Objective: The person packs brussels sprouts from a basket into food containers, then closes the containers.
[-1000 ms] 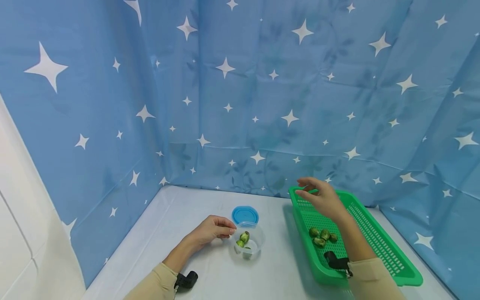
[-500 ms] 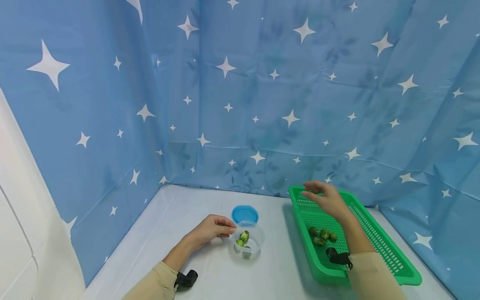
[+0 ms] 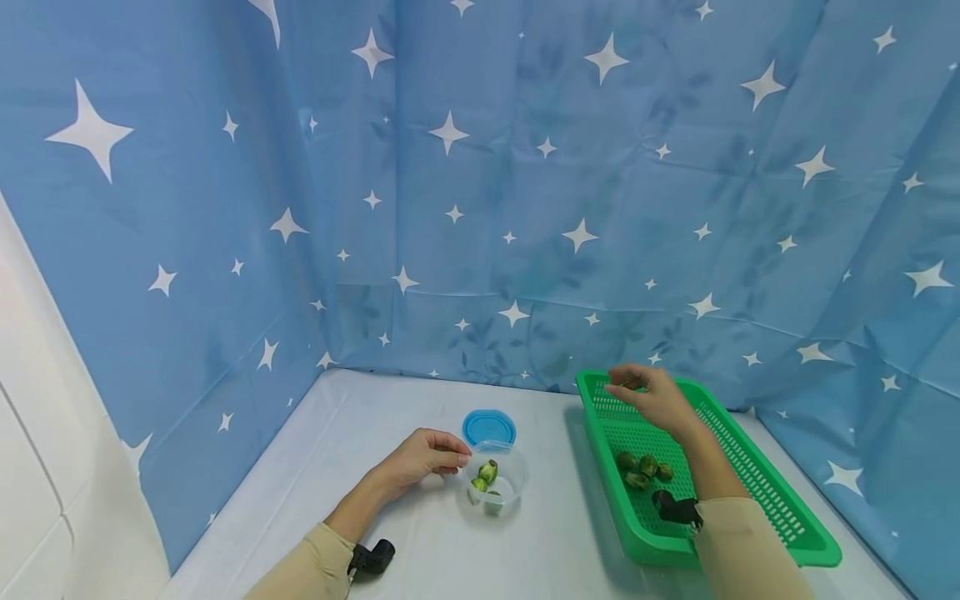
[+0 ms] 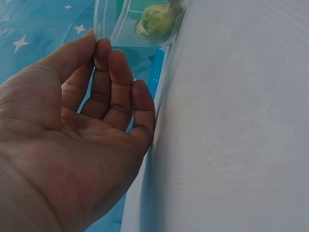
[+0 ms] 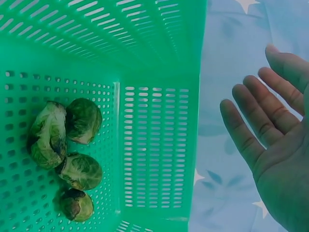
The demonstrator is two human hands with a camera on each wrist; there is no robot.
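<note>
My left hand (image 3: 422,461) pinches the rim of a small clear plastic tub (image 3: 516,482) between thumb and fingertips. A few green Brussels sprouts (image 3: 488,472) lie in that tub; one sprout (image 4: 159,20) shows through its wall in the left wrist view. My right hand (image 3: 654,402) hovers over the far end of a green plastic basket (image 3: 626,533), its fingers loosely bent and holding nothing. In the right wrist view the palm (image 5: 285,169) faces the camera, fingers apart. Several Brussels sprouts (image 5: 82,171) sit grouped on the basket's perforated floor, nearer me than the hand.
A blue lid (image 3: 489,427) lies on the white table (image 3: 405,550) just behind the tub. Blue star-patterned curtains (image 3: 480,208) hang at the back and sides. The basket stands to the right, its raised walls surrounding the sprouts.
My right hand has shifted slightly right and toward me, then held still over the basket. The left hand, the tub and the sprouts have stayed put.
</note>
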